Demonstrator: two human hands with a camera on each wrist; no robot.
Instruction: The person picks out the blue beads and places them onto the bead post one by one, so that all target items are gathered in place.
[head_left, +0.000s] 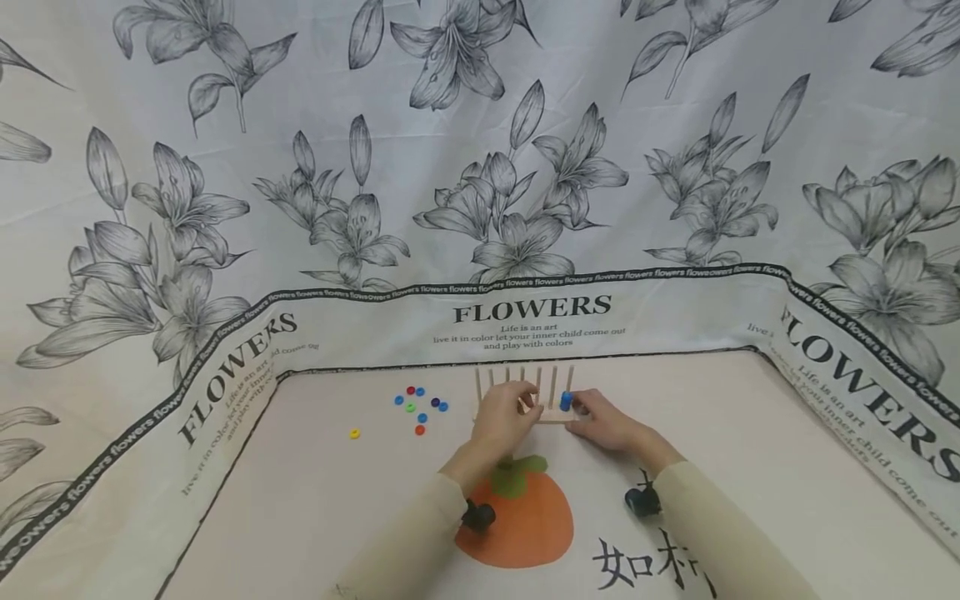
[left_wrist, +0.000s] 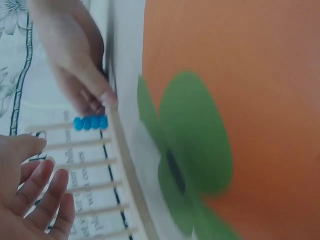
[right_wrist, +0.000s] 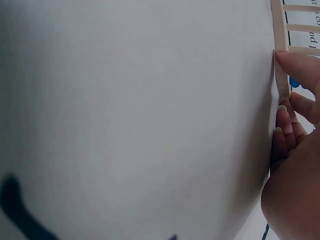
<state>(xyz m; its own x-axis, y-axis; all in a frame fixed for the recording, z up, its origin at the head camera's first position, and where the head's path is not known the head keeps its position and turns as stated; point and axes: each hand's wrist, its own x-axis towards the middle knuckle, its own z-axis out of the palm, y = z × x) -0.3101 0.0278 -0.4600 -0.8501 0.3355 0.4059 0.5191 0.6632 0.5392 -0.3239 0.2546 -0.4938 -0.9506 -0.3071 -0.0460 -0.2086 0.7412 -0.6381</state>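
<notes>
A wooden peg rack with several upright rods stands near the back of the table. Blue beads are stacked on its rightmost rod, down by the base. My right hand grips the rack's right end; in the right wrist view its thumb lies along the wooden base. My left hand hovers at the rods left of the blue stack. Its fingers are loosely bent and apart from the thumb, with nothing seen between them. Part of the rack is hidden behind the left hand.
Loose beads lie left of the rack: a red bead, a green bead, a dark blue bead and several lighter blue ones. A yellow bead sits farther left. A flower-printed curtain rises behind the table.
</notes>
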